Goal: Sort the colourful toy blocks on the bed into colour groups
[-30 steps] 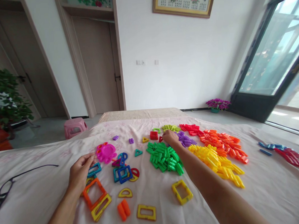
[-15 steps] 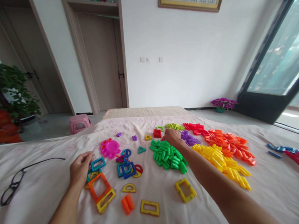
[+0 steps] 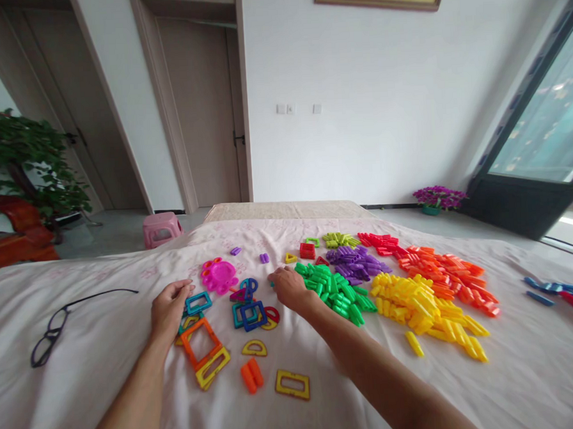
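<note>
My left hand (image 3: 170, 308) is at the left, its thumb and fingertips pressed together beside a teal rectangular frame tile (image 3: 197, 302). Whether anything is between them is too small to make out. Below that tile lie an orange square frame tile (image 3: 202, 344) and a yellow rectangular tile (image 3: 212, 368). My right hand (image 3: 290, 287) reaches to the middle with its fingers bent down on a teal triangle tile (image 3: 271, 281), mostly hidden by the fingers. Green sticks (image 3: 336, 295) are heaped beside this wrist. Blue and teal frame tiles (image 3: 253, 315) overlap between my hands.
Purple (image 3: 354, 263), yellow (image 3: 411, 301) and orange sticks (image 3: 450, 276) lie in heaps at the right. A pink flower-shaped piece (image 3: 218, 275) is beyond my left hand. Eyeglasses (image 3: 52, 330) rest at the far left on the wrinkled cloth (image 3: 110, 332).
My right hand has moved left and nearer, from the purple sticks to the teal triangle. A red triangle now shows where it was. My left hand stays by the teal tile; the view has shifted slightly.
</note>
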`<action>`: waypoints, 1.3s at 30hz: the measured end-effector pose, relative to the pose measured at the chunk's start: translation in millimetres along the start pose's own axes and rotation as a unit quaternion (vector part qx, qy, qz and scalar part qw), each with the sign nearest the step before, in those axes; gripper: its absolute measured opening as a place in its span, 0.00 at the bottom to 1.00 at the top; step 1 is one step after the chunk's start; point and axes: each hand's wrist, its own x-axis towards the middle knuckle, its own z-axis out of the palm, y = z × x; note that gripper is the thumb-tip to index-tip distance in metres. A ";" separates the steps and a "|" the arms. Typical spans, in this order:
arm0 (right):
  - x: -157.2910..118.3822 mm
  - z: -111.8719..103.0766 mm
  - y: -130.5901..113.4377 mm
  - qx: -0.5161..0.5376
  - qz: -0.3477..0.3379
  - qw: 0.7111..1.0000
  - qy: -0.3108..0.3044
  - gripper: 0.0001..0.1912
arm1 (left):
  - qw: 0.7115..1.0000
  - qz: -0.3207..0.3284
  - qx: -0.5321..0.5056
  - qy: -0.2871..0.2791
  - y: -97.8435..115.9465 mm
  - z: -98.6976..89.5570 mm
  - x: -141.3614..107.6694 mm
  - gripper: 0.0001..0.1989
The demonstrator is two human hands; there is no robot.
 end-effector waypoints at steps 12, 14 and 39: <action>-10.6 10.8 1.9 0.701 0.105 0.704 0.051 0.16 | 1.000 0.019 0.023 0.004 -3.8 2.1 3.5 0.19; -18.3 6.6 -2.5 0.745 0.092 0.658 0.059 0.20 | 0.999 0.025 0.034 0.004 -3.3 1.7 2.9 0.20; -36.7 3.6 -36.8 0.688 0.026 0.705 0.172 0.20 | 0.974 0.085 -0.004 -0.209 99.5 75.3 -92.8 0.16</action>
